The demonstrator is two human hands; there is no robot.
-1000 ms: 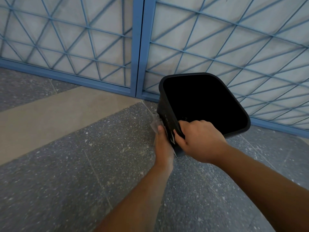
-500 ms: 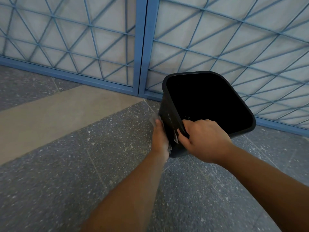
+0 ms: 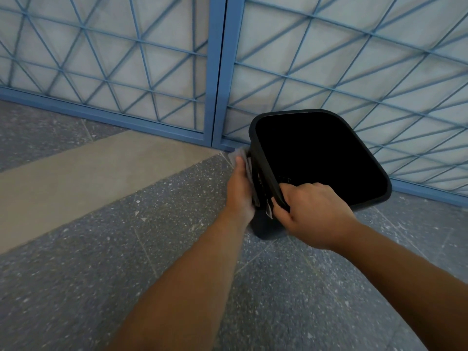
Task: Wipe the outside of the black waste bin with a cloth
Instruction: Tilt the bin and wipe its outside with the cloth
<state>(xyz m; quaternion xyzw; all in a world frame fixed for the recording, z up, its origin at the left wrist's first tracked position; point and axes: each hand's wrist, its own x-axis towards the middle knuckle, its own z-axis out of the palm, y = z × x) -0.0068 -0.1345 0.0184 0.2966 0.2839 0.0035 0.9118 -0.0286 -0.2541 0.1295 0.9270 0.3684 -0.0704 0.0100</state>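
Note:
A black waste bin (image 3: 364,198) stands tilted on the floor, its dark open mouth facing up and toward me. My right hand (image 3: 314,214) grips the near rim, thumb outside and fingers hooked inside. My left hand (image 3: 239,191) lies flat against the bin's left outer wall and presses a grey cloth (image 3: 241,154) against it. The cloth's top edge sticks out above my fingers; most of it is hidden between my palm and the bin.
A blue metal grille (image 3: 215,72) with frosted panels runs right behind the bin. The floor is speckled grey stone (image 3: 101,287) with a beige band (image 3: 88,173) to the left.
My left hand has slid with the cloth along the bin's left wall, away from me toward the grille. My right hand keeps its hold on the rim.

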